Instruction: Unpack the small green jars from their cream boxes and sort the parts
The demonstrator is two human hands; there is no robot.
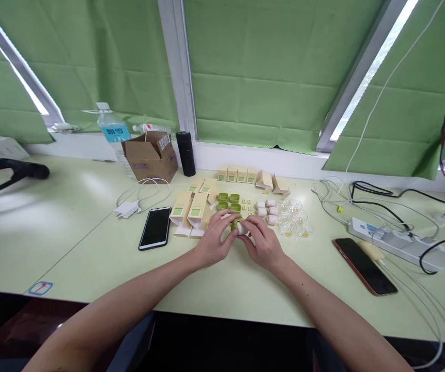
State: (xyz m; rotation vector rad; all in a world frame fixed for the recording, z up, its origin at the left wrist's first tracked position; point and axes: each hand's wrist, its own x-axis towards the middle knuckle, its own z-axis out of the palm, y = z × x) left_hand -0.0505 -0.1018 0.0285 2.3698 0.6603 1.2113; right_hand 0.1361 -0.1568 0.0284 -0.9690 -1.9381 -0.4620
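My left hand (217, 238) pinches a small olive-green cup (236, 223) over the middle of the table. Against it, my right hand (264, 242) grips a small white rounded piece (241, 228); the two parts touch, though fingers hide how they join. Just beyond the hands lie several green cups (223, 197) and tiny yellow pieces (244, 202). Pinkish-white cylinders (272, 211) lie to their right, beside several clear plastic cups (295, 206) with yellow bits in them. Small tan cartons (196, 212) stand left of the hands, some with flaps spread.
More tan cartons (241, 174) line the wall. A phone (155, 228) and charger (127, 208) lie left, near a cardboard box (150, 156), black bottle (185, 154) and water bottle (112, 129). Rightward are another phone (365, 267), a power strip (400, 242) and tangled cables.
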